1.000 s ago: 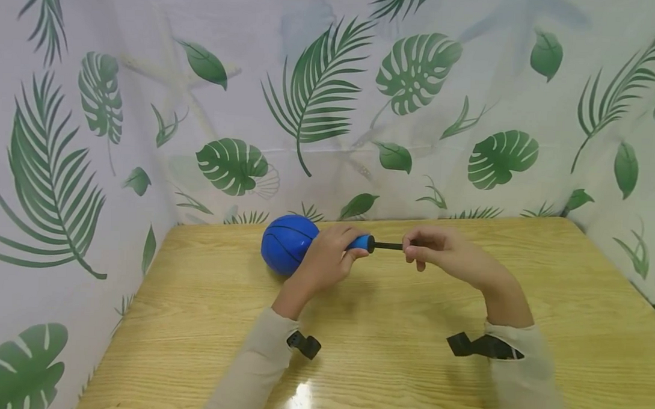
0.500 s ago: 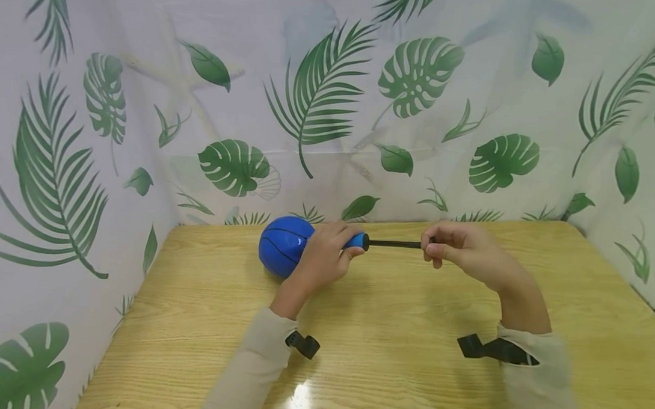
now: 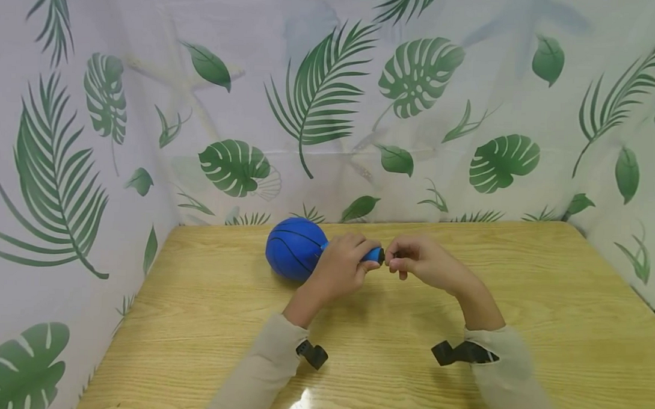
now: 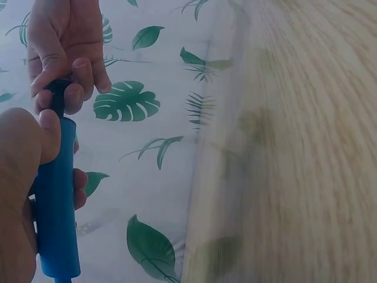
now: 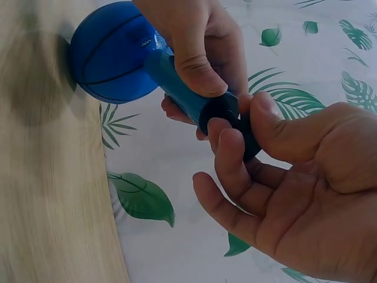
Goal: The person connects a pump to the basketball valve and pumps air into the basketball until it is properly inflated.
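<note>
A blue ball [image 3: 293, 249] with black lines rests on the table toward the back. My left hand [image 3: 340, 266] grips the blue barrel of a hand pump [image 4: 58, 200], whose far end points at the ball. In the right wrist view the barrel meets the ball [image 5: 112, 56]; the exact joint is hard to see. My right hand [image 3: 425, 262] pinches the black pump handle [image 5: 248, 138] between thumb and fingers. The handle sits close against the barrel's end, and little of the rod shows.
The wooden table [image 3: 562, 309] extends to both sides and in front of the hands. A white cloth with green leaf prints [image 3: 331, 108] hangs behind it and along both sides. Black straps with cameras [image 3: 312, 353] sit on both wrists.
My right hand first drew the handle out to the right, baring the rod. It has since pushed it back left to the barrel. The ball and left hand have shifted slightly right.
</note>
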`<move>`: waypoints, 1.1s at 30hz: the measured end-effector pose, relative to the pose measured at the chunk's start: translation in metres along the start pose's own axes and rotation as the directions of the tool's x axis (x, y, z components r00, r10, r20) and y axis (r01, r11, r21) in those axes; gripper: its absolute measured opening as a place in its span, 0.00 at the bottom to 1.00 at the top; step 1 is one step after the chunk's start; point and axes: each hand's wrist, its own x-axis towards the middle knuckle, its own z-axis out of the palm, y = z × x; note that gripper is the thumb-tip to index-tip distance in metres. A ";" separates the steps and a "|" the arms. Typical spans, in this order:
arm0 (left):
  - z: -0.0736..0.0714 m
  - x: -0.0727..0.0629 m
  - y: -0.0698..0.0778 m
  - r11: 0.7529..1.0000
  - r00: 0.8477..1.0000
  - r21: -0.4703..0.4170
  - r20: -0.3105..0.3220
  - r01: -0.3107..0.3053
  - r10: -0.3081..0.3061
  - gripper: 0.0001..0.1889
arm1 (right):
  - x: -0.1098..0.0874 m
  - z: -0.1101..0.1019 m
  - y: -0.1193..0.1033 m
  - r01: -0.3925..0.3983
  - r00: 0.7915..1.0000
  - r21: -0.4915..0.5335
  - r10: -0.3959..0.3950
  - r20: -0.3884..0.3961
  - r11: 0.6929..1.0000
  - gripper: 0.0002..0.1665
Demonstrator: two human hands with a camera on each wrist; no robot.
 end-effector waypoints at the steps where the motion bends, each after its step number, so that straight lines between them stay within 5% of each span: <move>1: 0.000 0.000 0.000 1.000 1.000 0.004 0.004 0.002 -0.002 0.17 | 0.001 0.001 0.000 -0.001 1.000 0.000 0.001 0.003 1.000 0.04; 16: -0.007 -0.001 -0.006 0.982 0.999 -0.184 0.030 0.031 -0.026 0.18 | -0.008 -0.010 -0.006 -0.009 0.999 -0.031 0.010 0.047 0.999 0.07; 26: -0.022 -0.002 -0.022 0.971 0.992 -0.204 0.014 0.122 -0.122 0.21 | -0.042 -0.048 -0.015 0.100 0.995 0.022 -0.100 -0.017 0.995 0.05; 33: -0.021 -0.003 -0.020 0.979 0.994 -0.178 -0.004 0.103 -0.106 0.21 | -0.048 -0.050 -0.020 0.113 0.992 0.009 -0.113 -0.054 0.994 0.06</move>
